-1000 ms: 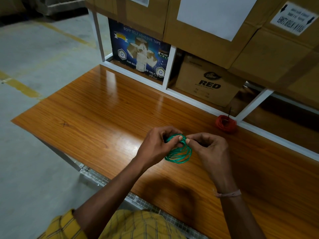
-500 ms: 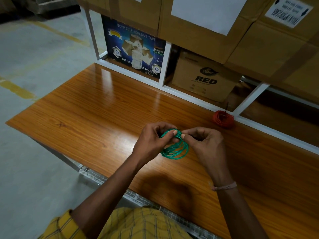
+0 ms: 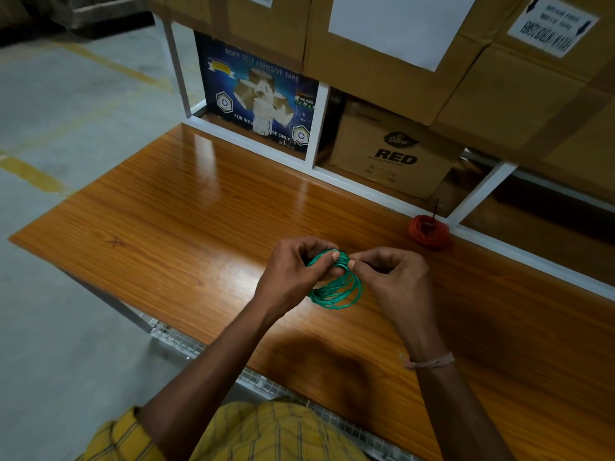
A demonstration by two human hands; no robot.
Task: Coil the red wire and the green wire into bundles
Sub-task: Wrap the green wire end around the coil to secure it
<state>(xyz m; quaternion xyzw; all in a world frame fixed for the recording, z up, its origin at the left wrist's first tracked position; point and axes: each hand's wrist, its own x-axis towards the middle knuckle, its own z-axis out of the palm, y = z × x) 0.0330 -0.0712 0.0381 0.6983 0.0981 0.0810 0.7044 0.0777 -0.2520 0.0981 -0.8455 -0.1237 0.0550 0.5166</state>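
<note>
Green wire: light, springy coil, I judged; my left hand and right hand pinched its top, the best hold.

Green wire between hands; red wire behind, right.

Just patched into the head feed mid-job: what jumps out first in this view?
The green wire, already looped into a coil, held above the middle of the wooden table: the left hand and the right hand both pinch it at the top. Next, the red wire lying as a bundle at the table's far edge, against the white shelf frame. Behind stand cardboard boxes, one printed RED.
</note>
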